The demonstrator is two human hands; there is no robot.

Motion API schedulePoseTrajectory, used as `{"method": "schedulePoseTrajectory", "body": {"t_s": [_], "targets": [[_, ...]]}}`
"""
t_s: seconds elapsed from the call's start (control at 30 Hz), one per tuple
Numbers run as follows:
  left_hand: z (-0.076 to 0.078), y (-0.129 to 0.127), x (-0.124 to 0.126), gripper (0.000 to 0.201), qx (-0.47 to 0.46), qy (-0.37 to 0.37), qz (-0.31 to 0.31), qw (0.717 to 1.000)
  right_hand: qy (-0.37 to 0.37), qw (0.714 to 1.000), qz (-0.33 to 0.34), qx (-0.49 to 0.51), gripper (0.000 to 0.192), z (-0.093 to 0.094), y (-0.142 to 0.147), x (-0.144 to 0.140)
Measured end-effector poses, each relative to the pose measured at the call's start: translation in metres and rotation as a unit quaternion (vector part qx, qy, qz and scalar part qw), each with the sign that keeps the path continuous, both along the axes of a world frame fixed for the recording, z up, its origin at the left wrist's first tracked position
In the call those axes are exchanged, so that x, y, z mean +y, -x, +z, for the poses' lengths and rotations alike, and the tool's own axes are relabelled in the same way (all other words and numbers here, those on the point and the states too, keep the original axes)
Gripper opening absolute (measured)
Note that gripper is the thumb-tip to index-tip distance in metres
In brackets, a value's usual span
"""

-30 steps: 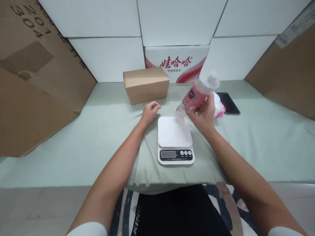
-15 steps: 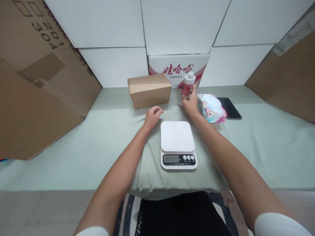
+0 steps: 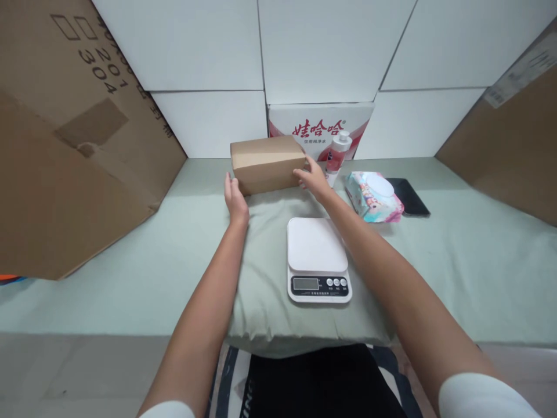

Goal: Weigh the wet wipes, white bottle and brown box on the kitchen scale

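A small brown cardboard box (image 3: 266, 162) lies at the back of the green cloth. My left hand (image 3: 235, 198) rests against its left end with fingers apart. On the box's right end lies my right hand (image 3: 311, 177), fingertips on the front corner. Both hands touch the box, which still rests on the cloth. A white kitchen scale (image 3: 317, 258) with an empty platform sits in front of me. A pink bottle with a white cap (image 3: 337, 154) stands upright just right of the box.
A wet-wipes pack (image 3: 374, 196) and a black phone (image 3: 408, 196) lie to the right. A white carton with red print (image 3: 319, 125) leans on the white wall. Large cardboard sheets stand at left (image 3: 65, 145) and right (image 3: 513, 133).
My right hand set the pink bottle upright at the back and let go, then moved left to the box. My left hand opened and moved forward to the box's left end.
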State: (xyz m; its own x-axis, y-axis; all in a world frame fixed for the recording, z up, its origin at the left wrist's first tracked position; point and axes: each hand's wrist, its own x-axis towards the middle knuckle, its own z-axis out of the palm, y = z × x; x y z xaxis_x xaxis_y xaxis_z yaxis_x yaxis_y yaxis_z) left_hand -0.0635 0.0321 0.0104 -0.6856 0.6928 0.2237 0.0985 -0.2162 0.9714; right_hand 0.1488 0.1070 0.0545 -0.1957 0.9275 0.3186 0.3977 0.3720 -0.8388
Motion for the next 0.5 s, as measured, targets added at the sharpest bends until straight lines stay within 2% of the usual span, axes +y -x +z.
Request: {"method": "schedulePoseTrajectory", "body": {"t_s": [0.1,0.17,0.23,0.3,0.4,0.5], "targets": [[0.01,-0.002,-0.002,0.052,0.054,-0.023,-0.044,0.997,0.018,0.998,0.025,0.048,0.069,0.009,0.0,-0.004],[0.027,-0.006,-0.015,0.053,0.092,-0.042,-0.042,0.994,-0.028,0.997,0.011,0.065,0.069,0.022,-0.009,-0.02],[0.047,-0.015,-0.041,0.053,0.102,-0.069,-0.044,0.991,-0.087,0.994,0.002,0.068,0.066,0.035,-0.027,-0.048],[0.06,-0.028,-0.078,0.054,0.087,-0.099,-0.065,0.989,-0.128,0.989,0.017,0.072,0.061,0.043,-0.052,-0.087],[0.059,-0.053,-0.143,0.053,0.056,-0.11,-0.121,0.985,-0.148,0.984,0.024,0.095,0.06,0.034,-0.094,-0.15],[0.04,-0.078,-0.191,0.058,0.027,-0.084,-0.172,0.981,-0.145,0.983,-0.013,0.114,0.068,0.007,-0.129,-0.2]]}}
